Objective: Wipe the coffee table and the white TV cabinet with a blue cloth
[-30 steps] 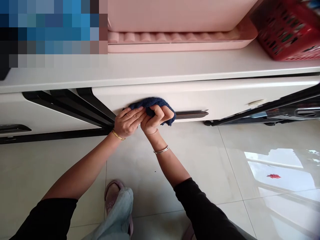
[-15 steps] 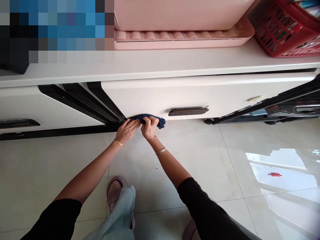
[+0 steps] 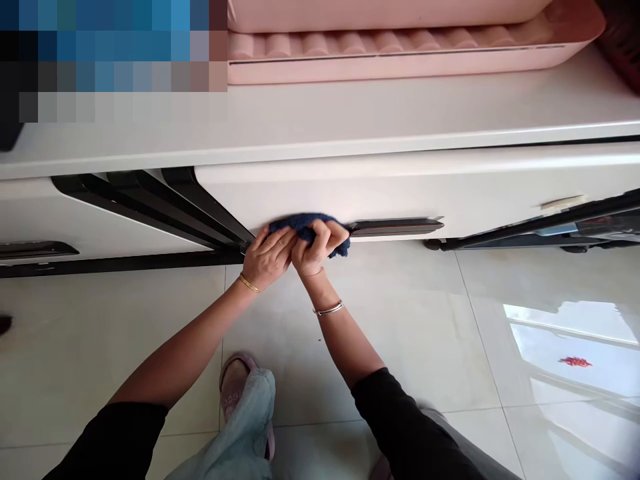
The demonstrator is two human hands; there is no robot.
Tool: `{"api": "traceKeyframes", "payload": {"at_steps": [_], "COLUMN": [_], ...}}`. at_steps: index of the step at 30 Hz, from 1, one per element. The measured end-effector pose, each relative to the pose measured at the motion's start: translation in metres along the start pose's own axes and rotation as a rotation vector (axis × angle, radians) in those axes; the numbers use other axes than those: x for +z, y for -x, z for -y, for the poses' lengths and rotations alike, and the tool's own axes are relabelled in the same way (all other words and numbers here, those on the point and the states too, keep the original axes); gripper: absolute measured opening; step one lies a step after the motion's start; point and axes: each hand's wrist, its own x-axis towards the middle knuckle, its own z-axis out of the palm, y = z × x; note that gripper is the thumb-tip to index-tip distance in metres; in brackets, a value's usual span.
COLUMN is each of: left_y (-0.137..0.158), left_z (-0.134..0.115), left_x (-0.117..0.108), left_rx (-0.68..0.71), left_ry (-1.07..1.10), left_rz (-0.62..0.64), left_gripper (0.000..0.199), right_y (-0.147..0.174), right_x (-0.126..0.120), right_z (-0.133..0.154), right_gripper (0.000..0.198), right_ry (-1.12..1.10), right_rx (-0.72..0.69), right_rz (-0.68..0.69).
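A dark blue cloth (image 3: 305, 221) is bunched against the lower part of a white cabinet front (image 3: 280, 190), left of its dark handle (image 3: 397, 227). My right hand (image 3: 319, 248) has its fingers curled over the cloth and grips it. Close beside it, my left hand (image 3: 269, 259) lies with fingers stretched out, pressing on the cloth's left end. The fingertips of both hands are partly hidden by the cloth and knuckles. Black slanted trim strips (image 3: 165, 210) run down the cabinet just left of my hands.
Above is the white cabinet top (image 3: 350, 117) with a pink ridged tray (image 3: 400, 60). A dark red basket (image 3: 620, 47) is cut off at the upper right. Black frame legs (image 3: 540, 215) stand on the right. Glossy floor tiles (image 3: 400, 320) lie below, with my slippered foot (image 3: 235, 380).
Both hands and the cloth have shifted slightly right and up the cabinet front, closer to the handle. The view has moved nearer, pushing the red basket almost out of sight.
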Motion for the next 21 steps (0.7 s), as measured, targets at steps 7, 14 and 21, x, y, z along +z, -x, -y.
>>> {"api": "traceKeyframes", "payload": {"at_steps": [7, 14, 21], "left_y": [0.036, -0.008, -0.013], "left_z": [0.009, 0.003, 0.002], "left_x": [0.009, -0.001, -0.015], "left_rx": [0.140, 0.131, -0.003], "left_ry": [-0.169, -0.021, -0.026], "left_rz": [0.007, -0.267, -0.460], "left_gripper": [0.039, 0.029, 0.016], "right_y": [0.046, 0.010, 0.000], "right_x": [-0.011, -0.021, -0.017], "right_z": [-0.016, 0.041, 0.054], "right_gripper": [0.023, 0.024, 0.020], "right_ry": [-0.155, -0.339, -0.464], "right_rx": [0.042, 0.340, 0.463], "right_rz": [0.142, -0.007, -0.152]}}
